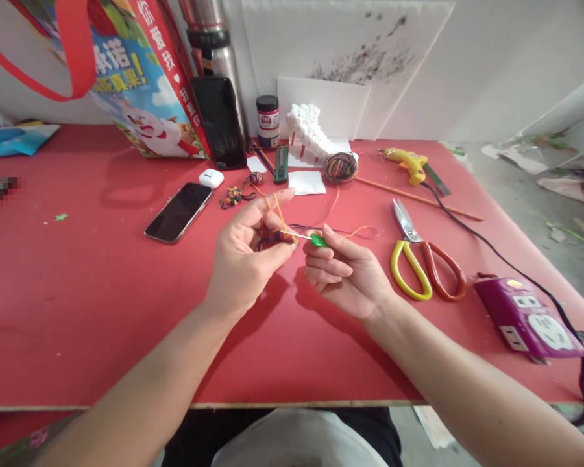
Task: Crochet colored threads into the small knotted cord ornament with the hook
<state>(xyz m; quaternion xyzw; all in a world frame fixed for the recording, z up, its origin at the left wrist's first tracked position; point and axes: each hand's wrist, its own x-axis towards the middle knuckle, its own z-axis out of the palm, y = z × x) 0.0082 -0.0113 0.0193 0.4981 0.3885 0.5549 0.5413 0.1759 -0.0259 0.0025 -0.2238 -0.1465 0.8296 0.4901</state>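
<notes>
My left hand (246,253) pinches a small multicoloured crochet piece (286,237) between thumb and fingers. Orange yarn (279,206) runs up from the piece over my raised index finger. My right hand (343,269) grips the green handle of a crochet hook (320,241); its thin metal shaft reaches left to the piece. The tip of the hook is hidden at the stitches. Loose yarn strands trail behind my hands toward a multicoloured yarn ball (341,167). A small knitted piece (234,196) lies on the red table just beyond my left hand.
Scissors (411,243) with yellow and red handles lie right of my hands, near a purple power strip (530,318) and its black cable. A yellow glue gun (407,162) rests behind. Left are a phone (179,213) and a white earbud case (211,178); a bag (146,97) stands at the back.
</notes>
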